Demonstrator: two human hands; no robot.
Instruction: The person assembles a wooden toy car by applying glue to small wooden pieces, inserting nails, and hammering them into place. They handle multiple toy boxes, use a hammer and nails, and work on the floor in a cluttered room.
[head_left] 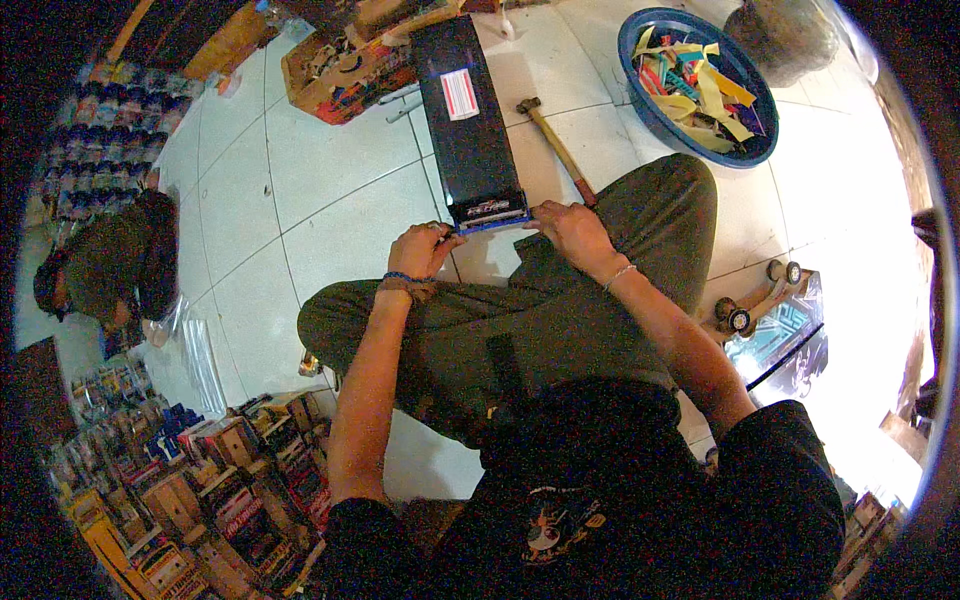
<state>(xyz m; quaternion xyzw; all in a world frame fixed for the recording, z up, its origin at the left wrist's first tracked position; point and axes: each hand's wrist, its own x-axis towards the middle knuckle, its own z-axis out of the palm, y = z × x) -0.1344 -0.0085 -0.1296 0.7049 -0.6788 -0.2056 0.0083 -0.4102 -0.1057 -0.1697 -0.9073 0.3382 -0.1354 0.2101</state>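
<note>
A long black skateboard deck (468,115) is laid flat on the white tiled floor (300,180), running away from the seated person, and its near end is gripped from both sides. The left hand (423,250) is closed on the near left corner of the deck, the fingers curled tight around the edge; the right hand (568,228) is pressed on the near right corner, its fingers wrapped over the rim. Between the two hands the blue-edged end of the deck is seen, with a small printed strip on it. A white and red label (460,94) is stuck to the deck well beyond the grip. Just beyond the right hand a wooden-handled hammer (556,145) is laid on the floor, beside the deck but apart from it. Farther off beyond the right hand a blue basin (640,95) filled with coloured strips is set. To the right of the right forearm, a wheeled skateboard truck (757,297) is rested near the knee.
</note>
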